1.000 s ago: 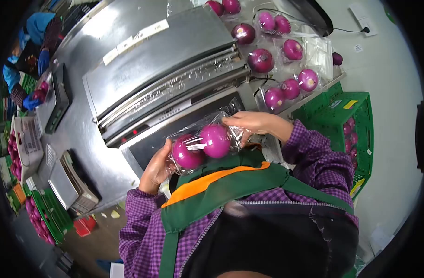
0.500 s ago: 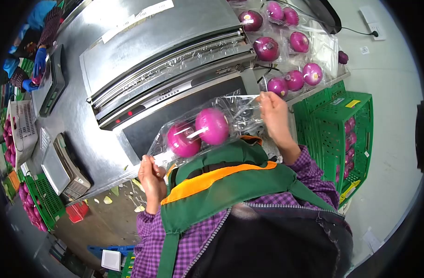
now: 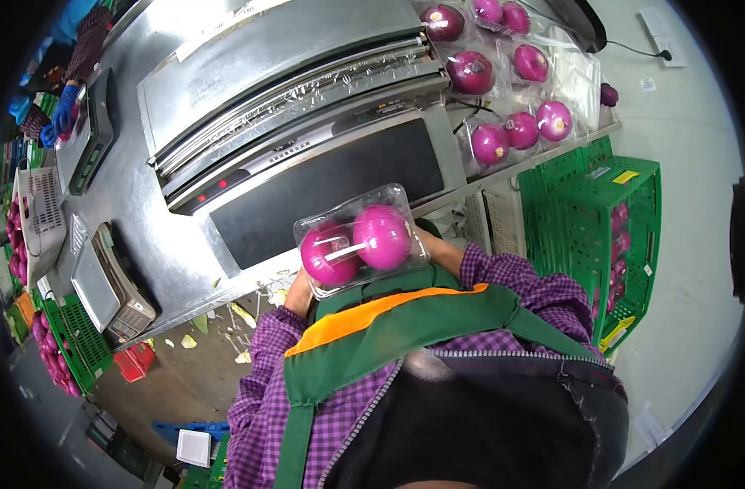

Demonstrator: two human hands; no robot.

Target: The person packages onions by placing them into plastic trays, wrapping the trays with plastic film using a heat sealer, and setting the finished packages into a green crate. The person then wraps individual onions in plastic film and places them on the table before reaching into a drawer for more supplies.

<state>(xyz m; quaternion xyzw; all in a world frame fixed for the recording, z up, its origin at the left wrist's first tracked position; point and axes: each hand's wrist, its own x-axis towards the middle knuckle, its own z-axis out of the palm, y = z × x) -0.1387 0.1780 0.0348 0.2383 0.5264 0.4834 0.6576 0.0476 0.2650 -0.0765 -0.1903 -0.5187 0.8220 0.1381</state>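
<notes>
A clear plastic tray (image 3: 395,196) with two red onions (image 3: 382,236) in it is held close to my apron, its film lying over them. At its left end is my left hand (image 3: 298,293), reaching underneath. My right hand (image 3: 441,252) meets the right end the same way. The fingers of both hands are hidden under the tray, and the tray rests between them. Just beyond it lies the dark plate (image 3: 331,187) of the wrapping machine (image 3: 291,151).
Packed red onions (image 3: 490,144) stand at the right of the machine. Green crates (image 3: 608,187) are to the right. A scale (image 3: 112,285), a white basket (image 3: 42,216) and a green crate (image 3: 79,346) are leftward. A co-worker's blue-gloved hand (image 3: 64,110) is at the far left.
Both hands have come inward from the stretched film's ends to beneath the tray. The film now sits close around the onions, and the machine's dark plate shows more.
</notes>
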